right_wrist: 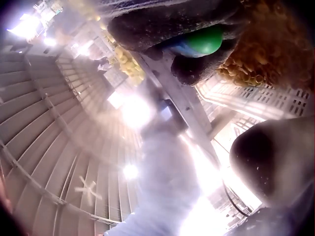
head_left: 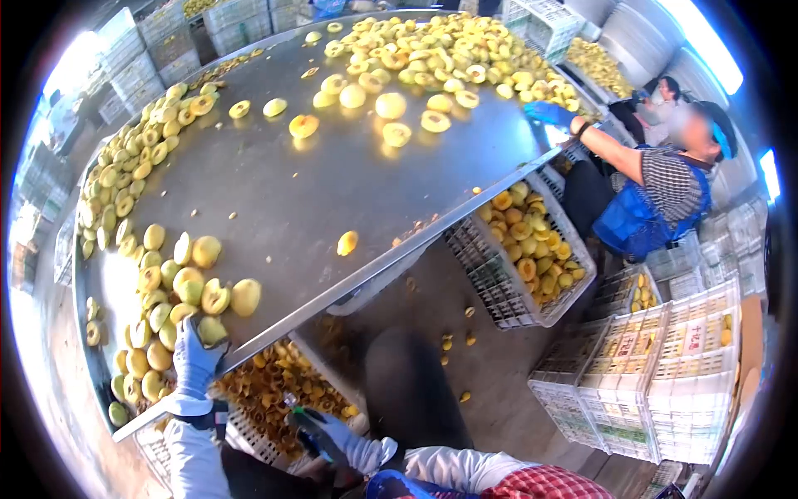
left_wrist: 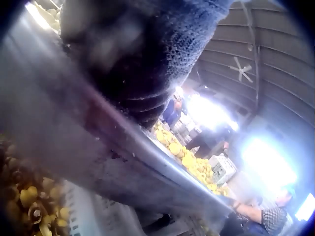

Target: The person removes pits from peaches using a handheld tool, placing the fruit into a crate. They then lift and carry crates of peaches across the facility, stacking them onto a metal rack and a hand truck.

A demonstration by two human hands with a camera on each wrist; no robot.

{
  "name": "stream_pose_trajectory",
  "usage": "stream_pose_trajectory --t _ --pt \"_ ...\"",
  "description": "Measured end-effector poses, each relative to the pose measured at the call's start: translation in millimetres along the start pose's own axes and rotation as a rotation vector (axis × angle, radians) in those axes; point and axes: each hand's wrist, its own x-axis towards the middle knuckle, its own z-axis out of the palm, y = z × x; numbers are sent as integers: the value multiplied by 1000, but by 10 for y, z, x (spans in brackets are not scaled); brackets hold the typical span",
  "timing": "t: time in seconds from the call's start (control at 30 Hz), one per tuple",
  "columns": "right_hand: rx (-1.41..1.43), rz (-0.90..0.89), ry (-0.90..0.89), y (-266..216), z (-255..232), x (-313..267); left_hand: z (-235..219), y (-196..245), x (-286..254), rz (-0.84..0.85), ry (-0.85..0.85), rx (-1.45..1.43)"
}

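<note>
My gloved left hand (head_left: pixel 196 366) is at the near left edge of the metal table (head_left: pixel 274 200). Its thumb and fingers pinch a greenish-yellow peach half (head_left: pixel 212 331) beside a pile of peach halves (head_left: pixel 158 308). In the left wrist view the glove (left_wrist: pixel 147 54) fills the top and hides that fruit. Lower down, in front of the body, my gloved right hand (head_left: pixel 349 441) grips a slim tool, its green rounded end (right_wrist: pixel 206 42) showing between the fingers in the right wrist view. Below the table edge, a crate (head_left: pixel 312 353) of brownish peach pieces sits near this hand.
More peach halves (head_left: pixel 440 50) cover the table's far side, and a single one (head_left: pixel 347 243) lies near its front edge. A full white crate (head_left: pixel 549 312) stands under the right edge. Stacked crates (head_left: pixel 640 374) are at right. Another person (head_left: pixel 657 191) works across the corner.
</note>
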Motion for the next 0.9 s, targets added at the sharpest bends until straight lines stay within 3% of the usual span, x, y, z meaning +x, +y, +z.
stream_pose_trajectory --t 0.03,0.1,0.13,0.17,0.2,0.23,0.27,0.3,0.33,0.4,0.57,0.63,0.7,0.9 --pt "110 -69 9 33 0 10 7 12 -91 91 145 17" --pt "-262 -517 -27 79 -37 -58 -13 142 -272 162 316 -91" --pt "-490 -630 -57 13 -55 -98 69 75 -335 71 307 -405" --pt "-704 -759 -67 -62 -66 -147 -161 385 -459 41 235 -586" --pt "-616 -627 -59 -113 -15 -218 -371 650 -650 -61 102 -1076" --pt "-523 -499 -41 -166 32 -286 -560 820 -796 -163 -37 -1319" --pt "-369 -416 -48 -212 86 -326 -370 677 -929 -80 -54 -1355" --pt "-549 -548 -68 -215 122 -338 -540 852 -1093 -222 -184 -1451" --pt "-728 -692 -81 -221 157 -343 -462 898 -1195 -159 -202 -1560" --pt "-993 -834 -91 -271 261 -429 -426 1034 -1365 -250 -263 -1756" --pt "-1315 -815 -52 -310 462 -607 -412 1084 -1518 -243 -162 -1862" --pt "-1440 -870 -38 -326 510 -655 -433 1085 -1601 -369 -122 -1620" --pt "-1414 -868 -46 -254 482 -661 -406 1159 -1651 -397 -22 -1419" --pt "-1184 -812 -100 32 330 -638 -297 1189 -1838 -352 128 -1445"
